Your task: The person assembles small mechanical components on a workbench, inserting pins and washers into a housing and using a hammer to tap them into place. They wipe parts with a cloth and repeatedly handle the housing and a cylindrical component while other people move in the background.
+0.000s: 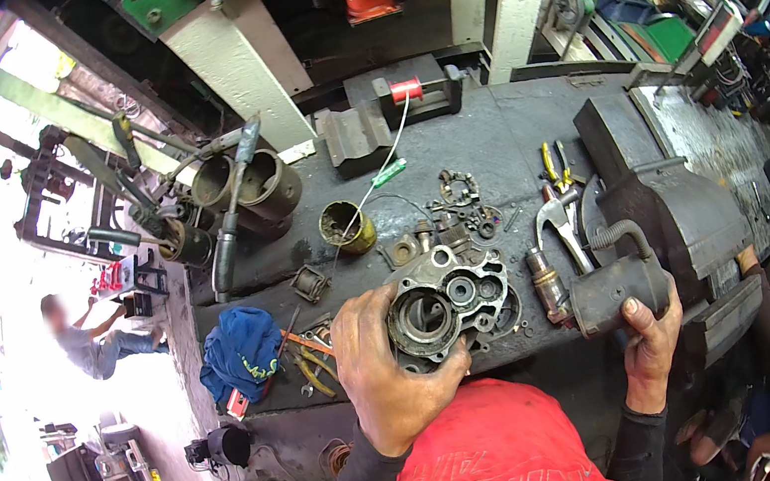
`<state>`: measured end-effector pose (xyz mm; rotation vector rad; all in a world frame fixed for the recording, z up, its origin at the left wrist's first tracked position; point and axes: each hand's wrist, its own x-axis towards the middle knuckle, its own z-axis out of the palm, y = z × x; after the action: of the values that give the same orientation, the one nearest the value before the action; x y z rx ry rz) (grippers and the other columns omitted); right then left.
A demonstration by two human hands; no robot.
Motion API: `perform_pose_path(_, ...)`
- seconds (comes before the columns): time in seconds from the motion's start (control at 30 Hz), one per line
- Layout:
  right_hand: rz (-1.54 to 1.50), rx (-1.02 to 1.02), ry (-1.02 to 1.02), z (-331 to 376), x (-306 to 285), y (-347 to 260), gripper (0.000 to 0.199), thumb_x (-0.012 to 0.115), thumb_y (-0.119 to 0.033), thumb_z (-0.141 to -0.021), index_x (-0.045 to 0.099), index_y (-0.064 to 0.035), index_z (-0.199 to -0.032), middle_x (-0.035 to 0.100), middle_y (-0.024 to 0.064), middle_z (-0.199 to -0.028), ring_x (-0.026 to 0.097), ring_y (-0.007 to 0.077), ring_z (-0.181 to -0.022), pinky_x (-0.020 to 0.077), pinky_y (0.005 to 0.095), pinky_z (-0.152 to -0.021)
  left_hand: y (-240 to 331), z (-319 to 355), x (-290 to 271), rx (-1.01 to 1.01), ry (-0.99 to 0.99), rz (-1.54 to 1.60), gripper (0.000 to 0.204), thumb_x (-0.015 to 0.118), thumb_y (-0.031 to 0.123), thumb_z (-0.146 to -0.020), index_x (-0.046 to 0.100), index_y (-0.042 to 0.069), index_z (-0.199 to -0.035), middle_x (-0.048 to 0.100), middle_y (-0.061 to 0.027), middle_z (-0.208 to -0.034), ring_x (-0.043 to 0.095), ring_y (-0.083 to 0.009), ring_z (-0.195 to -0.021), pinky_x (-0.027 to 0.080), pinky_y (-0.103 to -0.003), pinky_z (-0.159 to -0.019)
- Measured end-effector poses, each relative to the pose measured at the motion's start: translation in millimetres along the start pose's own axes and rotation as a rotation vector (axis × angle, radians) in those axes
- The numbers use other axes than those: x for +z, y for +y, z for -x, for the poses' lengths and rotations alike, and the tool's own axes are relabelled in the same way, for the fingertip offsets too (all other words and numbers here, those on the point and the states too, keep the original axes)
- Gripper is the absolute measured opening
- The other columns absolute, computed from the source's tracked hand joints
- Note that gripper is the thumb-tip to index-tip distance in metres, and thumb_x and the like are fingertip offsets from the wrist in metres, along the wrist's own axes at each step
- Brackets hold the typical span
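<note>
My left hand [380, 367] is closed around a grey cast-metal housing [459, 291] with one large round bore and several smaller holes. The housing is held up over the near edge of the bench. My right hand [653, 339] grips a dark, dirty cylindrical canister [605, 296] by its right end, thumb across its front. A ribbed, bent tube [631, 237] rises from its top. Just left of the canister is a metal fitting [546, 280], and behind it lie large locking pliers [561, 228]. Loose rings and small metal parts [469, 227] lie behind the housing.
Beside my left hand are a blue cloth [239, 349] and yellow-handled pliers [313, 368]. A yellowish can [346, 228] and dark metal cylinders [265, 184] stand farther back. White press legs [233, 73] rise at the rear. A dark metal block [673, 215] sits right; other people are at both sides.
</note>
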<state>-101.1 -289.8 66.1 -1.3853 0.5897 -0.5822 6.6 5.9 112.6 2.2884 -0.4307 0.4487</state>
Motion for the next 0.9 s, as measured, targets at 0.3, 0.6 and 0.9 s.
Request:
perform_pose_path(0.3,0.020,0.045,0.030,-6,-12,3,0.078,0.095,-0.030,-0.072,0.060,0.0045,-0.133,0.068,0.0086,-0.115,0.066,0.0193,-0.104,0.0509,0.0329,-0.098,19,16,18,-0.042,-0.060,0.043,0.079,0.095,0.020,-0.055,0.063,0.000,-0.125,0.064,-0.0204,-0.119,0.061,-0.0404,-0.112,0.049,-0.050,-0.101)
perform_pose_path(0.6,0.024,0.049,0.013,-15,-12,7,0.078,0.094,-0.030,-0.073,0.060,0.0050,-0.134,0.068,0.0086,-0.113,0.067,0.0194,-0.103,0.0513,0.0324,-0.097,15,25,24,-0.053,-0.096,0.056,0.080,0.094,0.018,-0.056,0.063,0.000,-0.127,0.063,-0.0210,-0.121,0.060,-0.0407,-0.114,0.049,-0.052,-0.101)
perform_pose_path(0.9,0.053,0.055,0.004,-19,0,5,0.081,0.095,-0.033,-0.071,0.060,0.0054,-0.133,0.068,0.0084,-0.112,0.067,0.0197,-0.102,0.0513,0.0325,-0.096,10,28,25,-0.038,-0.095,0.073,0.080,0.093,0.019,-0.056,0.063,-0.002,-0.127,0.063,-0.0209,-0.121,0.060,-0.0413,-0.115,0.049,-0.053,-0.102)
